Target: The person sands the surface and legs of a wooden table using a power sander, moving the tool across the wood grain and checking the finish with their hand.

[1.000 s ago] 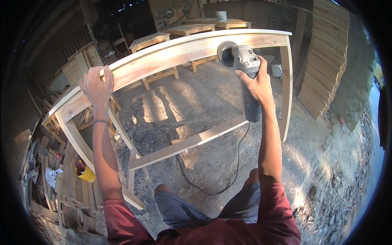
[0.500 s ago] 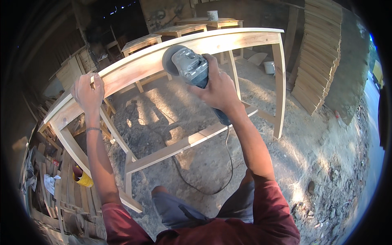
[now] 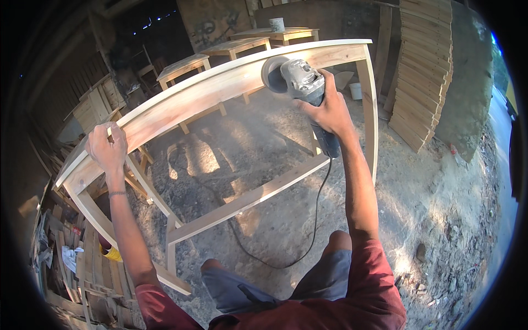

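A pale wooden table frame stands in front of me, its long side rail facing me. My left hand is closed over the rail's top edge near its left end. In my right hand is a grey and dark angle grinder, gripped around its body. The grinder's round disc lies against the face of the rail, right of its middle. A dark power cord hangs from the tool and curves across the ground. Haze, like fine dust, hangs below the rail.
A lower wooden stretcher crosses between the frame's legs. Small wooden tables stand behind, one bearing a white bucket. Stacked slats lean at the right. Scrap wood and a yellow container lie at the lower left.
My right hand has moved the grinder rightward along the rail, from near its middle toward the right end. My left hand keeps its hold on the rail's left part.
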{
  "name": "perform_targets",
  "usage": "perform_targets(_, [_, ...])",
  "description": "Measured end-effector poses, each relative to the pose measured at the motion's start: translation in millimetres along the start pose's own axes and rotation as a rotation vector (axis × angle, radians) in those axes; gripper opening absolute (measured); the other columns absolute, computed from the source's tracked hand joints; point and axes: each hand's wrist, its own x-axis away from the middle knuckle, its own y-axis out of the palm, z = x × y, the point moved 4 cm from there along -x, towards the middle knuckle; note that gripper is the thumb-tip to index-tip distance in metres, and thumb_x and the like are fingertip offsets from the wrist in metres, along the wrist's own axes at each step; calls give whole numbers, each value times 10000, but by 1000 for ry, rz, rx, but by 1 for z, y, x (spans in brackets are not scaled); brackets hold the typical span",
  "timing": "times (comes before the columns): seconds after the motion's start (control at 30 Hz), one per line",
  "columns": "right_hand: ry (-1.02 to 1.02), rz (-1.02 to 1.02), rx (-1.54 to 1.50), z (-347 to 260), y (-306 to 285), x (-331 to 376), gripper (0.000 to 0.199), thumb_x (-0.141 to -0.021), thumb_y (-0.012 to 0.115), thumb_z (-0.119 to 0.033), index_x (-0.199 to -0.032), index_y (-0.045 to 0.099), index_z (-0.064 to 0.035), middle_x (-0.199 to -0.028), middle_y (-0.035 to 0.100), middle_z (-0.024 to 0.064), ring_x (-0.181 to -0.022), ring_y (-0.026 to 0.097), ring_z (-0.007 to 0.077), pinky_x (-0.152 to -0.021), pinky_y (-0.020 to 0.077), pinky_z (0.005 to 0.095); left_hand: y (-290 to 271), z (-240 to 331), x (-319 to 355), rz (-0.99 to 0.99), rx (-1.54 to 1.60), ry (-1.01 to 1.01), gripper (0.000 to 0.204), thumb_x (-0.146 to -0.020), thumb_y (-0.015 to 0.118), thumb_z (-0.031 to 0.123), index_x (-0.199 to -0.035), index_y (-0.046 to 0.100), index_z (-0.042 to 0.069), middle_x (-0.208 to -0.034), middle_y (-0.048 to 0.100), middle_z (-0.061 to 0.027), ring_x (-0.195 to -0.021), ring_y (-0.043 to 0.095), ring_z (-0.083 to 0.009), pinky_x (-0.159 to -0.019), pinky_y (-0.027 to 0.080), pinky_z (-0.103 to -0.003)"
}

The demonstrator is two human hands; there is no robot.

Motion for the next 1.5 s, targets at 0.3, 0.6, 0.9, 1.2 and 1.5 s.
perform_targets(0.3, [135, 107, -29, 78, -49, -21, 885, -800, 814, -458, -1449, 386, -35, -1240, 647, 230, -1125, 662, 333, -960, 521, 435, 0, 1, -2, -7, -52, 9, 254, -964, 584, 306, -892, 698, 91, -855, 648, -67, -829, 587, -277, -854, 414, -418])
perform_targets(0.6, [203, 217, -114, 102, -84, -40, 833, -793, 804, -425, -1394, 443, 23, -1183, 652, 190, -1041, 654, 272, -912, 525, 385, 0, 2, -5, 12, -56, 17, 241, -955, 600, 294, -908, 691, 76, -886, 647, -77, -850, 586, -288, -854, 422, -429])
perform_targets(0.9, [20, -61, -61, 14, -12, -3, 893, -783, 817, -384, -1447, 334, -34, -1146, 688, 303, -1065, 695, 447, -929, 531, 489, -4, 6, -1, -23, -76, 46, 275, -932, 647, 351, -968, 681, 80, -931, 653, -73, -918, 599, -286, -907, 415, -433])
perform_targets(1.2, [-54, -78, 6, 0, -12, -2, 898, -764, 819, -400, -1439, 339, -54, -1057, 711, 298, -1017, 683, 480, -878, 537, 512, -11, 16, -4, -80, -80, 119, 425, -859, 727, 473, -1019, 671, 83, -968, 647, -67, -942, 597, -285, -917, 402, -433])
perform_targets(1.5, [-29, 32, -46, 41, -27, -13, 878, -765, 836, -472, -1409, 382, -83, -1127, 713, 259, -1078, 680, 462, -905, 534, 509, -8, 19, -5, -67, -47, 35, 413, -861, 762, 471, -994, 687, 87, -924, 651, -42, -904, 601, -251, -913, 402, -416])
